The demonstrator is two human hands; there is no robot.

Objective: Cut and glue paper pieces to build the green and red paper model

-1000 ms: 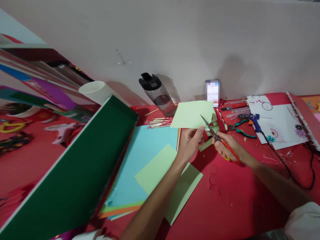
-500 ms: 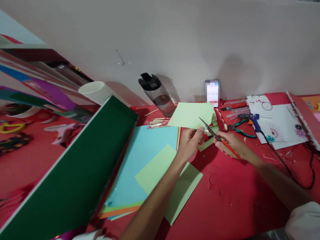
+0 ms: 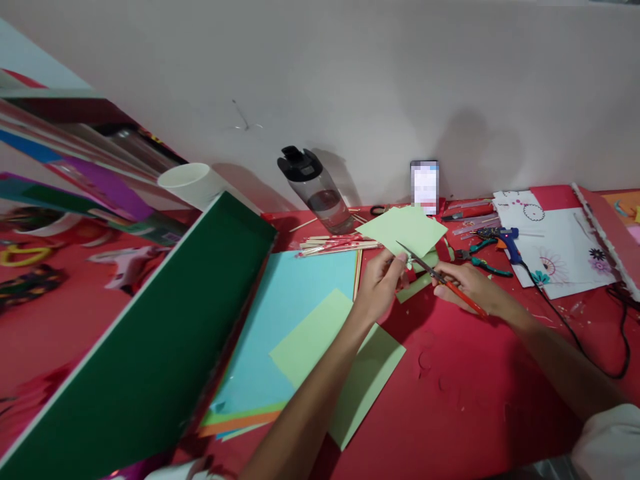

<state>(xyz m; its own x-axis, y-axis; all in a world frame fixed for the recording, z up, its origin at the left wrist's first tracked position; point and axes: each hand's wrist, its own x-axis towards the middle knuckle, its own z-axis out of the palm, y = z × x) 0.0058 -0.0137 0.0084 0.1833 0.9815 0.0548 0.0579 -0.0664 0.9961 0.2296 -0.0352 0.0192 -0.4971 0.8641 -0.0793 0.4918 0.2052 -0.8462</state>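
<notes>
My left hand [image 3: 377, 283] is closed in a pinch at the near edge of a light green sheet of paper [image 3: 400, 227], which is held above the table. A small pale green bit [image 3: 409, 260] shows beside its fingertips. My right hand [image 3: 467, 287] grips a pair of scissors [image 3: 427, 268] with red handles. The blades point up and left, lie close together and cross the paper's near edge beside my left thumb. Under my left forearm lie another light green sheet [image 3: 320, 337] and a darker-looking green one [image 3: 370, 387].
A blue sheet [image 3: 310, 287] tops a paper stack beside a leaning green board [image 3: 145, 333]. Behind are wooden sticks [image 3: 340, 245], a water bottle [image 3: 320, 193] and an upright phone [image 3: 425, 187]. Pliers [image 3: 493, 268], a corded glue gun [image 3: 507, 241] and drawn-on white paper [image 3: 550, 253] lie right.
The held green sheet has turned and shifted right, uncovering more of the wooden sticks. Both hands and the scissors have barely moved.
</notes>
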